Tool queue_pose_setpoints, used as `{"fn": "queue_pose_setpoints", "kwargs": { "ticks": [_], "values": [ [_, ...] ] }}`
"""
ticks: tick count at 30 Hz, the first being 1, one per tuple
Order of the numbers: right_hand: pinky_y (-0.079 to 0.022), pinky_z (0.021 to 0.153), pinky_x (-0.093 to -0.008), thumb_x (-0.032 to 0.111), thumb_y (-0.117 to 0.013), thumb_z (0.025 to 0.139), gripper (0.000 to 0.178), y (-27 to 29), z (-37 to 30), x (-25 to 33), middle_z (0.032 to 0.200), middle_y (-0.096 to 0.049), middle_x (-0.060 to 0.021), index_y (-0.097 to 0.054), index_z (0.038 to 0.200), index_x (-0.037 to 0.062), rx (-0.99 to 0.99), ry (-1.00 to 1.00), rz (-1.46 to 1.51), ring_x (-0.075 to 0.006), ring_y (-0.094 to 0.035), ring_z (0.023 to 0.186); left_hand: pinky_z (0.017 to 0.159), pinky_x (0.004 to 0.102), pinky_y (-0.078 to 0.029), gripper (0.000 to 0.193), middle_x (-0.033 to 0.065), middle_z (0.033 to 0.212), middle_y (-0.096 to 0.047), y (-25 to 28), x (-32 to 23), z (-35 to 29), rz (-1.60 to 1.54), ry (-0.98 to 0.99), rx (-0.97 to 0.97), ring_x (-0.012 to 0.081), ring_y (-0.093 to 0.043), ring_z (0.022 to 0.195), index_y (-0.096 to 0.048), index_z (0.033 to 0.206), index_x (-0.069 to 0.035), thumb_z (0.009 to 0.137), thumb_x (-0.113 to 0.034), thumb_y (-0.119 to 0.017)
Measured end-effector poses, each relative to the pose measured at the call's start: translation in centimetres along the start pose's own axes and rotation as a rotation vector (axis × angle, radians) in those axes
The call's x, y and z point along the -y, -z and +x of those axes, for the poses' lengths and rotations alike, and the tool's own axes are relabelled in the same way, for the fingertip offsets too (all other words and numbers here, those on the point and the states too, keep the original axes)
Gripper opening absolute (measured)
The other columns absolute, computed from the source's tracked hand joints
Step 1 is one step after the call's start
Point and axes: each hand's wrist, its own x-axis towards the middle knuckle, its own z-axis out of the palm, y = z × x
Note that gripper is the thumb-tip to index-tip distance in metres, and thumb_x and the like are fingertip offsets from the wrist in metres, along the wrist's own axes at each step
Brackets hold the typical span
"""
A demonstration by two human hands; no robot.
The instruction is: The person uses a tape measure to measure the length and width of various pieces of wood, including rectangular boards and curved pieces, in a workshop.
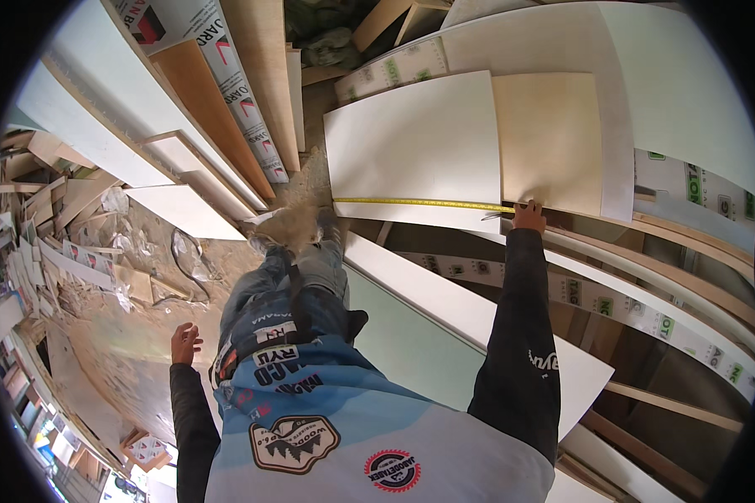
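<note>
My right hand [528, 216] is closed round the end of a tape measure [419, 202]. Its yellow blade runs straight across the near part of a white board [413, 142], reaching to the board's left edge. The tape's case is mostly hidden by my fingers, and a thin dark piece shows beside them. Against the white board's right side lies a plain light-brown board [549, 138], whose near edge is close to my knuckles. My left hand [186, 342] hangs out to the left over the floor, fingers loosely bent and apart, holding nothing.
Tall boards [134, 92] and a brown panel [201, 101] lean at the far left. Offcuts [75, 201] are heaped on the dusty floor [126, 335] at left. On the right, long panels and slats [671, 411] lie with dark gaps between them.
</note>
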Motion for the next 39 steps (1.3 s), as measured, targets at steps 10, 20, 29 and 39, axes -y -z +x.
{"fn": "queue_pose_setpoints", "kwargs": {
  "ticks": [10, 20, 29, 39],
  "values": [
    [-0.049, 0.083, -0.0412, 0.028, -0.05, 0.093, 0.025, 0.4, -0.3, 0.0, 0.124, -0.053, -0.0054, -0.066, 0.112, 0.0293, 0.014, 0.003, 0.007, -0.026, -0.048, 0.12, 0.059, 0.0305, -0.052, 0.047, 0.0127, 0.094, -0.064, 0.3, -2.5, 0.9, 0.05, -0.071, -0.002, 0.0198, -0.066, 0.076, -0.054, 0.122, -0.004, 0.09, -0.035, -0.064],
    [-0.048, 0.094, -0.046, 0.029, -0.067, 0.082, 0.04, -3.7, -1.0, 1.4, 0.129, -0.056, -0.0109, -0.059, 0.122, 0.0254, 0.422, -0.064, 0.25, -0.0279, -0.053, 0.12, 0.056, 0.0309, -0.053, 0.043, 0.0115, 0.091, -0.064, -0.2, -1.0, 1.3, -0.016, -0.072, -0.012, 0.0196, -0.067, 0.074, -0.054, 0.122, -0.004, 0.089, -0.03, -0.065],
    [-0.05, 0.08, -0.0442, 0.027, -0.072, 0.078, 0.033, -13.6, -10.9, 1.9, 0.097, -0.069, -0.0129, -0.065, 0.106, 0.011, 0.488, -0.177, 0.894, -0.0307, -0.065, 0.094, 0.056, 0.0337, -0.055, 0.045, 0.016, 0.094, -0.064, -3.4, 1.1, 0.9, -0.11, 0.009, 0.041, 0.0235, -0.068, 0.074, -0.053, 0.121, -0.002, 0.088, -0.029, -0.066],
    [-0.049, 0.08, -0.0447, 0.032, -0.064, 0.083, 0.031, -11.8, -10.9, 3.9, 0.095, -0.068, -0.0159, -0.064, 0.103, 0.0069, 0.205, -0.475, 1.088, -0.0343, -0.064, 0.092, 0.057, 0.0342, -0.055, 0.045, 0.0174, 0.095, -0.065, -2.0, -2.1, 3.5, -0.008, -0.048, 0.114, 0.0245, -0.069, 0.075, -0.054, 0.12, -0.001, 0.087, -0.03, -0.067]
  ]
}}
